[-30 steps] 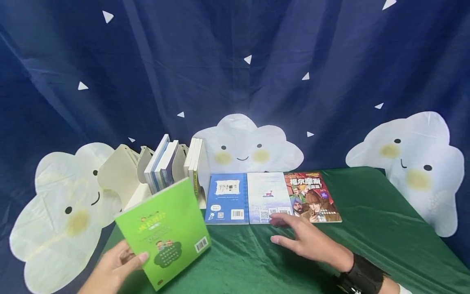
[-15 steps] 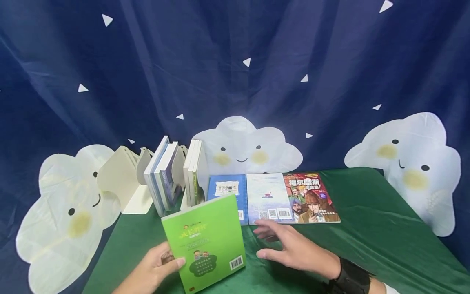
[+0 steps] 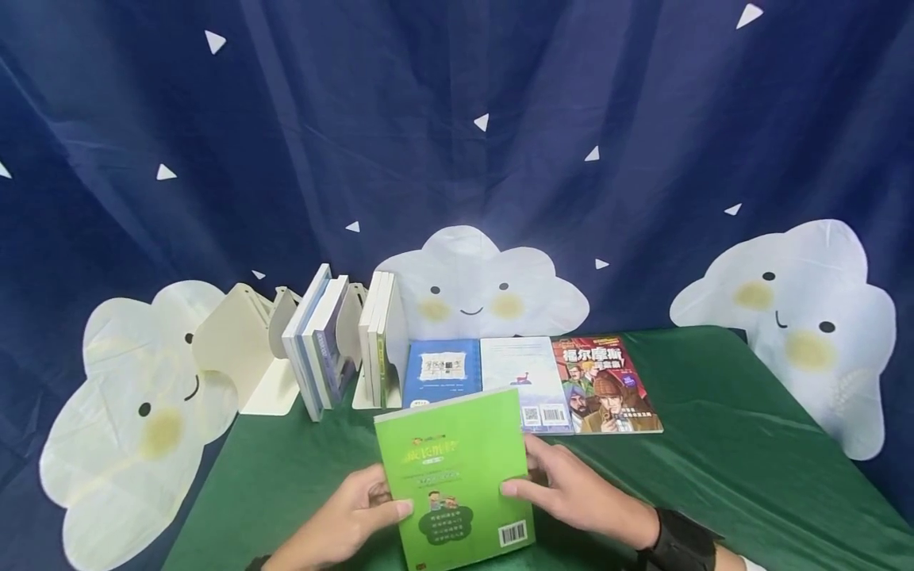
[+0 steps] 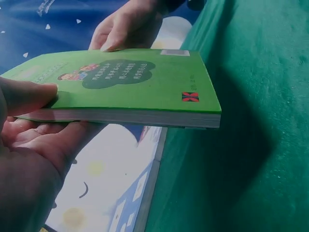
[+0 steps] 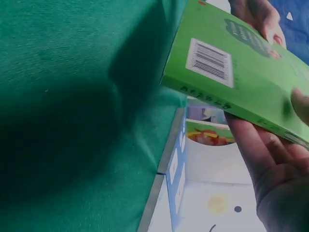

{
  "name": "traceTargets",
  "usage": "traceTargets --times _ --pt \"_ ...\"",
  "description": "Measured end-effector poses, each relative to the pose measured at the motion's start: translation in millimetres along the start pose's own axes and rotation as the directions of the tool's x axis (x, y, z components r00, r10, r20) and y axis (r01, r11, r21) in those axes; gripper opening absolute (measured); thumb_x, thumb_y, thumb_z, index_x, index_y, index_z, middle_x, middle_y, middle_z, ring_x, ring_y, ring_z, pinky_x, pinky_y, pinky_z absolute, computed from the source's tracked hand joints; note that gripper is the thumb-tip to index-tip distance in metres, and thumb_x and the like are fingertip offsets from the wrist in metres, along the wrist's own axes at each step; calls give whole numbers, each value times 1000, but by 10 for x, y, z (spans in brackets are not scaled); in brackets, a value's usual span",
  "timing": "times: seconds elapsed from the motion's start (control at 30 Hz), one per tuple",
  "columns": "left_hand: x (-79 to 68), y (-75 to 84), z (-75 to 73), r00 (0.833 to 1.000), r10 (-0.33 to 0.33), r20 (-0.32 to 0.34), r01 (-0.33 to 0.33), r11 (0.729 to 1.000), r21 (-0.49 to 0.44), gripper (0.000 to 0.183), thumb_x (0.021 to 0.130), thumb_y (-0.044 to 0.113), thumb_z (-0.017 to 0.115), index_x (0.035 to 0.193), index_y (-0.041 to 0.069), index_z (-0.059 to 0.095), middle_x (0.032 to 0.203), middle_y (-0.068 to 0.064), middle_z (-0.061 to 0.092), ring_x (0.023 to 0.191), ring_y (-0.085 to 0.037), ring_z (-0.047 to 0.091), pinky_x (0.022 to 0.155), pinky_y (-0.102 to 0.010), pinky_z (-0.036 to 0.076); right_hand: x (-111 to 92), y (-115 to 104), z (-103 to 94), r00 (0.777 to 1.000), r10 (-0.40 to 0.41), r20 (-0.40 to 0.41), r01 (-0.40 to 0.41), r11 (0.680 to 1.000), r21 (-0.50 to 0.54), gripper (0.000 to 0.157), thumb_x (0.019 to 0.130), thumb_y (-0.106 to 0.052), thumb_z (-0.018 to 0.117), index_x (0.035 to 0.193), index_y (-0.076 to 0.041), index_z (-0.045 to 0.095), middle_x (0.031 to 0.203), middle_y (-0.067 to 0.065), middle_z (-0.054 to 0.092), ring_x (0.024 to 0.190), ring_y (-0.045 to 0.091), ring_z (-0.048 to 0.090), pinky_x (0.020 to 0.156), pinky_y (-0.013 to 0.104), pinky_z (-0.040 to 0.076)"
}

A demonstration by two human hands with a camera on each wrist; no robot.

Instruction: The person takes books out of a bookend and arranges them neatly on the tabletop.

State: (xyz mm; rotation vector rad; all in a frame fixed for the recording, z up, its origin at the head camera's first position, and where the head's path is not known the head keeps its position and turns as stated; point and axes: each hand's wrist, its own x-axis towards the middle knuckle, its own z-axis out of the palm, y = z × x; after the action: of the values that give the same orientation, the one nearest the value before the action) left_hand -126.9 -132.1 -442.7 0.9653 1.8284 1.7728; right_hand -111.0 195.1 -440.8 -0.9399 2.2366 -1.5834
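Held up above the green cloth is a green book [image 3: 457,476], tilted, its back cover with a barcode facing the head camera. My left hand [image 3: 353,511] grips its left edge, thumb on the cover and fingers behind. On the opposite edge my right hand [image 3: 581,492] pinches the book the same way, thumb in front. In the left wrist view the book's white page edges [image 4: 145,117] show beside the left thumb. The right wrist view shows the spine [image 5: 217,104] above the right fingers. Behind the book, a blue book [image 3: 443,369] lies partly hidden.
A white book [image 3: 524,365] and a red comic-style book [image 3: 607,385] lie flat beside the blue one. At the left, several upright books [image 3: 317,341] stand between cream bookends [image 3: 232,341]. A dark blue curtain [image 3: 457,119] with cloud shapes hangs behind the green-covered table [image 3: 714,476].
The green book has moved right, from in front of the bookends to the middle, in my left hand. My right hand, earlier free, now holds its right edge.
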Motion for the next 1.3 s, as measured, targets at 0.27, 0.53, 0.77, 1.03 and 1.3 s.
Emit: traceTargets --times 0.27,0.53,0.77,1.03,1.3 --pt "140 -61 62 999 30 33 -29 999 -32 47 94 -1 51 138 -1 38 128 -20 56 111 -33 57 91 -42 49 -28 -223 -46 998 -41 38 34 988 152 57 101 -7 43 150 -19 17 139 7 48 116 24 54 96 39 47" --pt "217 -73 106 999 -14 30 17 995 -99 51 92 -2 53 140 -2 35 126 -22 57 107 -35 59 88 -43 50 -113 -285 -104 995 -98 29 90 974 206 58 101 0 37 150 -13 10 141 18 43 118 29 52 94 42 49" --pt "266 -21 35 1000 23 -12 -25 978 -208 44 94 -6 49 136 -8 37 124 -31 54 103 -42 58 86 -50 50 -250 -98 -363 988 -90 -129 103 990 95 53 100 1 39 146 -9 16 118 24 56 89 27 65 69 41 58" --pt "243 38 -241 970 28 -243 18 983 185 35 93 8 58 128 9 53 122 -15 61 107 -28 60 89 -37 51 -457 -128 -850 935 -68 -348 63 998 -25 44 98 3 43 139 -4 27 98 22 63 71 27 67 50 41 57" --pt "153 315 -476 824 91 -559 203 874 441 33 91 5 62 124 10 58 121 -9 64 109 -20 59 88 -27 51 -700 -160 -1504 826 -60 -560 -164 926 -341 37 98 -4 49 133 -3 37 82 7 66 59 19 64 45 34 54"
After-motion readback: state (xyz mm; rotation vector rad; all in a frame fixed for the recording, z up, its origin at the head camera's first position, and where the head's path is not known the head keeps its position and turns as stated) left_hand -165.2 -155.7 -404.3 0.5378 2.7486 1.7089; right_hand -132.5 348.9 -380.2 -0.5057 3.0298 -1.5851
